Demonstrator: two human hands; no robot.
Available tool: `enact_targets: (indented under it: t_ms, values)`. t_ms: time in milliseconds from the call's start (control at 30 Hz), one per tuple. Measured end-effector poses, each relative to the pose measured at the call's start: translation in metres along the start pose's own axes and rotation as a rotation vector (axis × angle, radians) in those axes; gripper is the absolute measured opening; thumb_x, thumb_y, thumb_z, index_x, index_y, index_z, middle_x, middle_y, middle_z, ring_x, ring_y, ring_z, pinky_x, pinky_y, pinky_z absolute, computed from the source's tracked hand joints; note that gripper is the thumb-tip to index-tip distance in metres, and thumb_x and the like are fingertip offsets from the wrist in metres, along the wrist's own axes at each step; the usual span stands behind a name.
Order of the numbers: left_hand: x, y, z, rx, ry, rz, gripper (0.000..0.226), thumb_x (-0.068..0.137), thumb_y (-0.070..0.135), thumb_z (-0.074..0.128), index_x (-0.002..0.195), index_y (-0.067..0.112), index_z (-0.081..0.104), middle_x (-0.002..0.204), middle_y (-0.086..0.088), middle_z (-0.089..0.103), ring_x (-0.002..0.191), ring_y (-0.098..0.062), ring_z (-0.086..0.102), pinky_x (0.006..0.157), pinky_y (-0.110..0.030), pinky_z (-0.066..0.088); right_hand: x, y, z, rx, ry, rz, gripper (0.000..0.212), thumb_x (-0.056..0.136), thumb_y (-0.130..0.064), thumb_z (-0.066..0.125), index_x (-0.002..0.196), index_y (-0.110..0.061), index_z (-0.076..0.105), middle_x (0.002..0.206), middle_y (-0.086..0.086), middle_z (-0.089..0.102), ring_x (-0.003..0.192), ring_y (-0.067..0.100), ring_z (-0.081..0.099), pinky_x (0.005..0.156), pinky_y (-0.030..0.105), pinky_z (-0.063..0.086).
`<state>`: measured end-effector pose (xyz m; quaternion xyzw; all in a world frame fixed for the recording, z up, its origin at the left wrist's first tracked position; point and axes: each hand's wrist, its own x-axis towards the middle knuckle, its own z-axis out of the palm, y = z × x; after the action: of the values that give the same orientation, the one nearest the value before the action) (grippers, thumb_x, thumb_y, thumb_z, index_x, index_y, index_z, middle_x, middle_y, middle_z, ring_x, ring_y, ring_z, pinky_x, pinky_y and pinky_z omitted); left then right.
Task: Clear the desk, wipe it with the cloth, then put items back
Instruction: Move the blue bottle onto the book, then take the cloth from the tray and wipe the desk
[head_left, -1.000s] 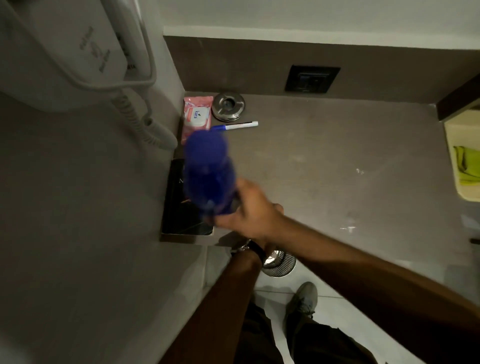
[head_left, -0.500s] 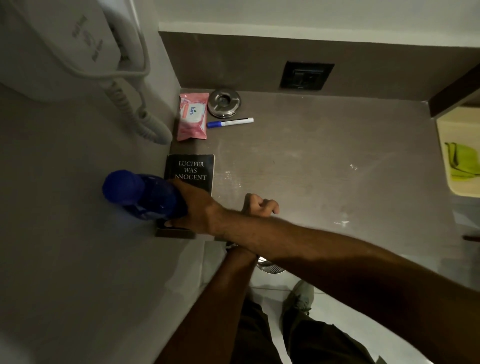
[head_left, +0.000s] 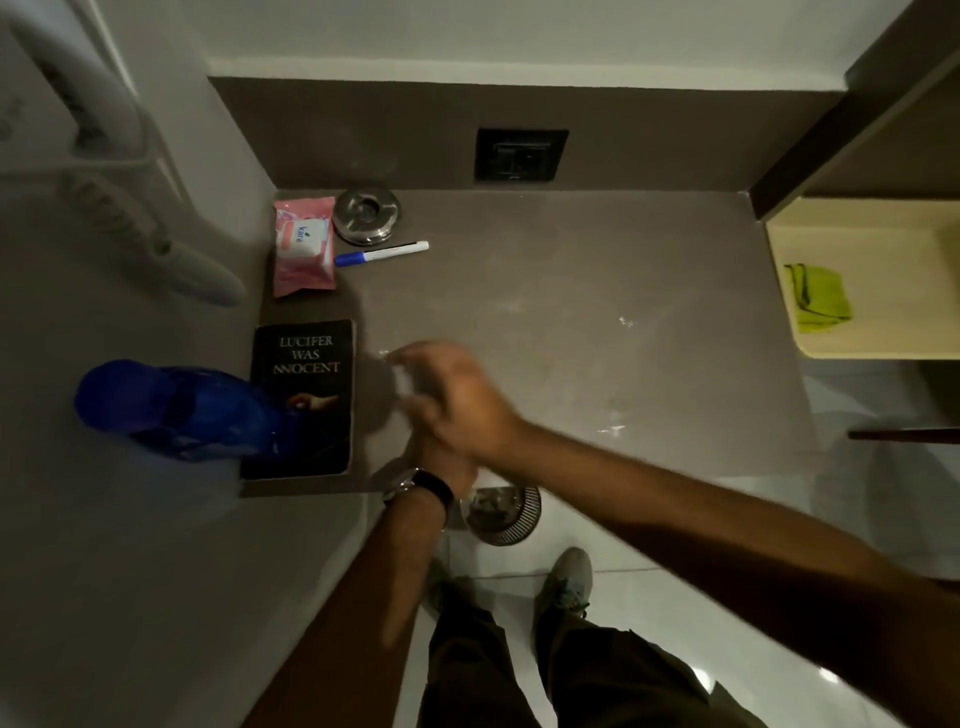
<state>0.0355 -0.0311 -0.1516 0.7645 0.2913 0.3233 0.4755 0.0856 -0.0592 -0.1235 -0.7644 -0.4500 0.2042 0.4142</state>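
1. A blue bottle (head_left: 171, 410) is standing at the desk's (head_left: 571, 322) left edge, its base resting on a black book (head_left: 304, 397).
2. The book's long axis is running front to back; a pink wipes packet (head_left: 305, 245), ashtray (head_left: 367, 215) and pen (head_left: 382, 253) are lying behind the book.
3. The right hand (head_left: 457, 400), blurred, fingers loosely spread and empty, is hovering just right of the book, nearer than the left hand (head_left: 441, 460), whose grip cannot be told.
4. The green cloth (head_left: 818, 299) is lying well right of the book, on a shelf.

Your grey-brown desk (head_left: 545, 332), black book (head_left: 304, 400) at its left front, blue bottle (head_left: 176, 410) standing on the book, pink wipes pack (head_left: 304, 249) behind the book, steel ashtray (head_left: 367, 216) and marker (head_left: 382, 253) beside the pack.
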Motion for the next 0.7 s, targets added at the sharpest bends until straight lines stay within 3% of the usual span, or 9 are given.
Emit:
enact_targets:
  t_ms: [33, 67, 100, 167, 267, 367, 500, 600, 700]
  values:
    - [-0.01, -0.005, 0.001, 0.146, -0.187, 0.086, 0.079, 0.09, 0.048, -0.023, 0.147, 0.007, 0.015, 0.132, -0.032, 0.005, 0.137, -0.058, 0.013, 0.122, -0.019, 0.032, -0.01, 0.022, -0.029, -0.103, 0.085, -0.019, 0.036, 0.099, -0.023, 0.072, 0.13, -0.005, 0.07, 0.13, 0.013, 0.069, 0.124, 0.031, 0.064, 0.108, 0.049, 0.048]
    - [-0.013, -0.012, -0.004, 0.295, -0.494, 0.054, 0.049, 0.107, 0.012, -0.001, 0.133, 0.021, 0.039, 0.126, -0.019, 0.02, 0.125, -0.054, 0.043, 0.104, -0.021, 0.051, -0.02, 0.045, -0.06, -0.204, 0.172, -0.017, 0.033, 0.103, -0.032, 0.063, 0.125, -0.01, 0.073, 0.126, 0.01, 0.071, 0.122, 0.03, 0.064, 0.107, 0.049, 0.047]
    - [-0.016, -0.022, -0.013, 0.367, -0.601, -0.154, 0.05, 0.1, -0.007, 0.046, 0.109, 0.041, 0.049, 0.119, -0.001, 0.027, 0.106, -0.035, 0.06, 0.083, -0.016, 0.055, -0.031, 0.071, -0.092, -0.303, 0.265, 0.007, 0.035, 0.105, -0.038, 0.055, 0.121, -0.012, 0.073, 0.123, 0.01, 0.071, 0.118, 0.032, 0.065, 0.105, 0.051, 0.047]
    - [-0.025, -0.046, -0.029, 0.508, -0.682, -0.316, 0.059, 0.077, 0.001, 0.083, 0.098, 0.045, 0.05, 0.114, 0.011, 0.027, 0.099, -0.016, 0.056, 0.076, -0.016, 0.053, -0.051, 0.125, -0.162, -0.505, 0.423, 0.174, 0.037, 0.103, -0.039, 0.05, 0.12, -0.012, 0.069, 0.122, 0.015, 0.068, 0.115, 0.039, 0.062, 0.103, 0.053, 0.046]
    - [-0.021, -0.033, -0.03, 0.451, -0.656, -0.308, 0.051, 0.074, 0.006, 0.086, 0.098, 0.037, 0.054, 0.115, 0.008, 0.028, 0.104, -0.018, 0.05, 0.088, -0.024, 0.056, -0.076, 0.2, -0.258, -0.738, 0.554, 0.602, 0.046, 0.097, -0.043, 0.048, 0.128, -0.014, 0.064, 0.131, 0.025, 0.059, 0.123, 0.047, 0.054, 0.102, 0.053, 0.043]
    - [-0.021, -0.029, -0.024, 0.418, -0.668, -0.295, 0.043, 0.075, 0.003, 0.085, 0.101, 0.024, 0.059, 0.117, 0.001, 0.03, 0.102, -0.018, 0.044, 0.095, -0.024, 0.047, -0.098, 0.247, -0.317, -0.704, 0.505, 0.936, 0.061, 0.089, -0.048, 0.043, 0.133, -0.008, 0.06, 0.137, 0.033, 0.052, 0.126, 0.055, 0.05, 0.105, 0.057, 0.043]
    - [-0.018, -0.027, -0.025, 0.462, -0.671, -0.225, 0.04, 0.076, -0.001, 0.083, 0.106, 0.013, 0.061, 0.124, -0.012, 0.04, 0.104, -0.02, 0.044, 0.083, -0.013, 0.042, -0.111, 0.275, -0.35, -0.625, 0.274, 1.112, 0.052, 0.098, -0.04, 0.058, 0.136, -0.004, 0.064, 0.138, 0.037, 0.058, 0.125, 0.056, 0.058, 0.111, 0.053, 0.047]
    - [-0.018, -0.034, -0.023, 0.438, -0.648, -0.209, 0.046, 0.072, -0.006, 0.085, 0.112, 0.002, 0.065, 0.13, -0.022, 0.047, 0.109, -0.022, 0.048, 0.105, -0.022, 0.039, -0.105, 0.286, -0.356, -0.623, 0.19, 1.134, 0.039, 0.103, -0.023, 0.065, 0.138, -0.006, 0.065, 0.142, 0.029, 0.062, 0.13, 0.048, 0.06, 0.114, 0.047, 0.047]
    - [-0.019, -0.042, -0.019, 0.496, -0.665, -0.233, 0.049, 0.072, -0.003, 0.086, 0.115, 0.008, 0.065, 0.136, -0.021, 0.049, 0.119, -0.028, 0.048, 0.114, -0.027, 0.033, -0.095, 0.296, -0.36, -0.69, 0.229, 1.128, 0.042, 0.105, -0.026, 0.059, 0.135, 0.004, 0.063, 0.137, 0.033, 0.063, 0.127, 0.051, 0.06, 0.111, 0.05, 0.05]
